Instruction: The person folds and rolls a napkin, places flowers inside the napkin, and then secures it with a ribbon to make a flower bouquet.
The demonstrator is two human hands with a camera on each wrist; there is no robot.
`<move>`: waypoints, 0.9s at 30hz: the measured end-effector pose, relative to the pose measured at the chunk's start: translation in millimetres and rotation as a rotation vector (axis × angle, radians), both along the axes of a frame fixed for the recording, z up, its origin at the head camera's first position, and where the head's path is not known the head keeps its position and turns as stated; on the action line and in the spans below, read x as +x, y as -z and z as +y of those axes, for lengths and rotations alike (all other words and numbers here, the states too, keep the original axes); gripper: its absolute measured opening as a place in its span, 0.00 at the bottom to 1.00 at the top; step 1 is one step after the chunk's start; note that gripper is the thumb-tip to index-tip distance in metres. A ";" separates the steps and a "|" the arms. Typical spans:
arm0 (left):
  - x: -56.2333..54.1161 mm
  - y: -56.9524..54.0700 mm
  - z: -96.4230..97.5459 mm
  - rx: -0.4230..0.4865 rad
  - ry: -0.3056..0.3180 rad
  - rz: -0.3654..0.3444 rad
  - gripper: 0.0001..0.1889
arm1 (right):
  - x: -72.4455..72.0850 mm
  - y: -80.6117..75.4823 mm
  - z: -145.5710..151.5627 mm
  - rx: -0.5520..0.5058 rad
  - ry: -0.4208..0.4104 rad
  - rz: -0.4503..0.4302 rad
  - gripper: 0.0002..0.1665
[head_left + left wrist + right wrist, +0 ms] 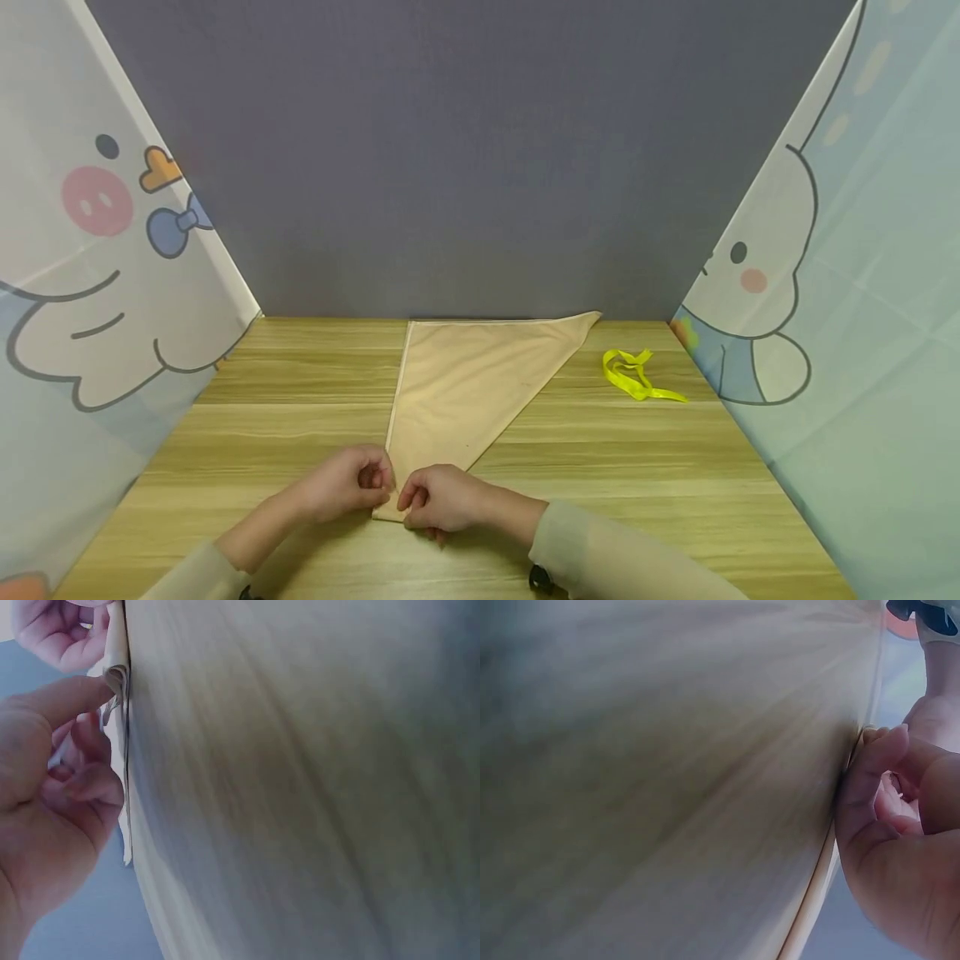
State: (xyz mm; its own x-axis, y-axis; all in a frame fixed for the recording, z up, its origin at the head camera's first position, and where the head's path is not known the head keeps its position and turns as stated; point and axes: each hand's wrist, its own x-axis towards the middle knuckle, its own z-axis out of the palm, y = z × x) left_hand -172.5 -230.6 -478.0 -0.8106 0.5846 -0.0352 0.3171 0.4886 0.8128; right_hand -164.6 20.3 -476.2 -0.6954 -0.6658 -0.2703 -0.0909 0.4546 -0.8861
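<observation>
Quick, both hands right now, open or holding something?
Left hand: closed, pinching the beige cloth.
Right hand: closed, pinching the beige cloth near its bottom edge.

Cloth (480, 379) edge partly hidden behind right grip (448, 498); sleeves (637, 550) cut off at head view's bottom; wrist-view tabletop (300, 787) blurred.

The desk (637, 483) has a light yellowish-brown wood-grain top, its streaks running mostly from side to side. Directly on it lies a peach-coloured cloth (472, 383), slightly rumpled, tapering from a wide far edge along the back of the desk to a narrow near end, where it is folded over in layers. Its right edge slants. To the right, apart from the cloth, a bright yellow ribbon (637, 390) lies in a loose loop.
</observation>
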 end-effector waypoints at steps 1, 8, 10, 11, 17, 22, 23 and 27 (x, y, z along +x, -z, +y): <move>-0.6 1.0 -0.5 0.004 0.037 0.038 0.07 | -0.1 -0.1 -0.2 0.008 0.001 0.010 0.09; -5.6 2.9 -8.3 0.013 0.233 0.123 0.07 | -1.8 -2.5 -0.7 0.107 -0.035 0.147 0.12; -6.8 1.9 -11.2 0.016 0.272 0.108 0.10 | -2.4 -3.2 -0.6 0.143 -0.051 0.202 0.13; -7.2 1.5 -12.5 0.017 0.288 0.101 0.12 | -2.7 -3.4 -0.4 0.157 -0.059 0.223 0.13; -9.2 -0.2 -15.0 0.001 0.320 0.073 0.12 | -3.7 -4.2 0.7 0.199 -0.098 0.273 0.14; -11.8 0.2 -14.5 0.003 0.297 0.065 0.07 | -5.3 -4.9 2.1 0.196 -0.088 0.276 0.13; -12.2 0.2 -14.8 0.001 0.288 0.061 0.07 | -5.7 -5.2 2.6 0.191 -0.084 0.274 0.12; -12.7 0.0 -15.6 -0.011 0.229 0.018 0.08 | -7.2 -5.5 3.8 0.188 -0.078 0.298 0.07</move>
